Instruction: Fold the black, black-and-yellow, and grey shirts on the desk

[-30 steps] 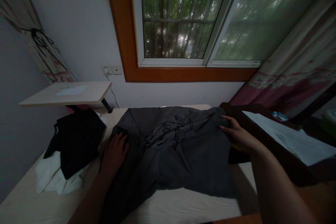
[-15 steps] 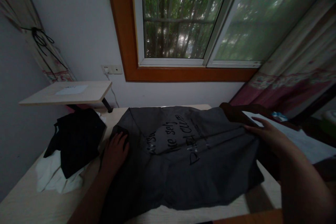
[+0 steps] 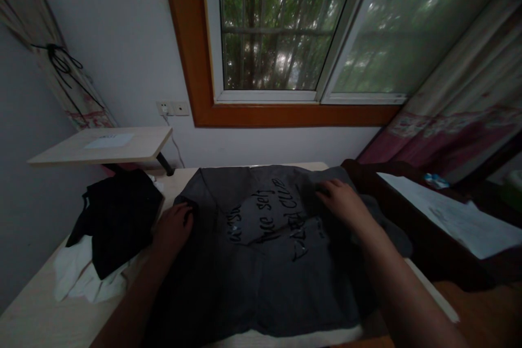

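A dark grey T-shirt (image 3: 244,283) with black hand-style lettering lies spread on the table, slightly creased near the print. My left hand (image 3: 173,227) rests at its left edge, fingers and thumb apart, with no cloth visibly gripped. Over the right part of the lettering is my right hand (image 3: 340,201), its fingers pointing left and a little apart. Nothing shows in it, though the shade beneath hides whether it touches the fabric. Part of the shirt's right side is covered by my forearm.
Left of the shirt, a black garment (image 3: 118,217) lies on white cloth (image 3: 87,277). A small raised shelf (image 3: 142,144) with a paper stands behind them. On the right, a white sheet (image 3: 452,215) lies on a dark brown surface. A window (image 3: 281,27) is ahead.
My right hand has let go of the shirt's right edge and moved left over the lettering. That edge has dropped and lies lower. My left hand has shifted slightly left.
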Demonstrator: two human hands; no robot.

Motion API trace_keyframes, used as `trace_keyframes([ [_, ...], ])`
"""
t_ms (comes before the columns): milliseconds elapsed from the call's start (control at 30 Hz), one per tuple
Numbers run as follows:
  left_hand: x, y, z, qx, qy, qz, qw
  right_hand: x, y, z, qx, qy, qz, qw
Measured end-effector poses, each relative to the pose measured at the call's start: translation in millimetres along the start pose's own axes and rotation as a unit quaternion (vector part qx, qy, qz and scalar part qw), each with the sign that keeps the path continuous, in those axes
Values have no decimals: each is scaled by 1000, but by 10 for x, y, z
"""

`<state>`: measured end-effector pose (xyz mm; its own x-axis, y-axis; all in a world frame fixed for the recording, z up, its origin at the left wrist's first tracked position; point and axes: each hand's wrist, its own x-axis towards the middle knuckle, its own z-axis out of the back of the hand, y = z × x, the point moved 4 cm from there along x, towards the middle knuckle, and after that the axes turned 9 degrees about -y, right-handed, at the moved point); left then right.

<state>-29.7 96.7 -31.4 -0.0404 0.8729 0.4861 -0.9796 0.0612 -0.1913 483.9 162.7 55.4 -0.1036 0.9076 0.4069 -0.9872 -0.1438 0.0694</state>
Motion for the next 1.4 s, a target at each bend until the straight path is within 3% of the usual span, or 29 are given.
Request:
trace_keyframes([
  [100,205,137,30,10,-34,5,999,-19,488,-168,59,52,67,995],
  [233,434,282,-54,16,-21,41,999,-196,1162,-266,151,93,152,972],
  [400,659,504,-220,-37,35,139,989,-538,1925,-290,326,168,285,886],
  [500,732,653,-288,-90,70,193,975,-677,2229,-314,385,215,321,838],
  [567,749,729,-299,-106,83,211,968,-724,2363,-348,403,234,324,823],
  [800,759,899,-189,-91,86,245,961,-758,2564,-522,394,233,301,837],
  [1067,693,1016,-54,-19,41,230,972,-748,2660,-567,436,220,303,818],
  [1400,779,973,-98,3,28,187,982,-663,2489,-544,455,243,293,805],
])
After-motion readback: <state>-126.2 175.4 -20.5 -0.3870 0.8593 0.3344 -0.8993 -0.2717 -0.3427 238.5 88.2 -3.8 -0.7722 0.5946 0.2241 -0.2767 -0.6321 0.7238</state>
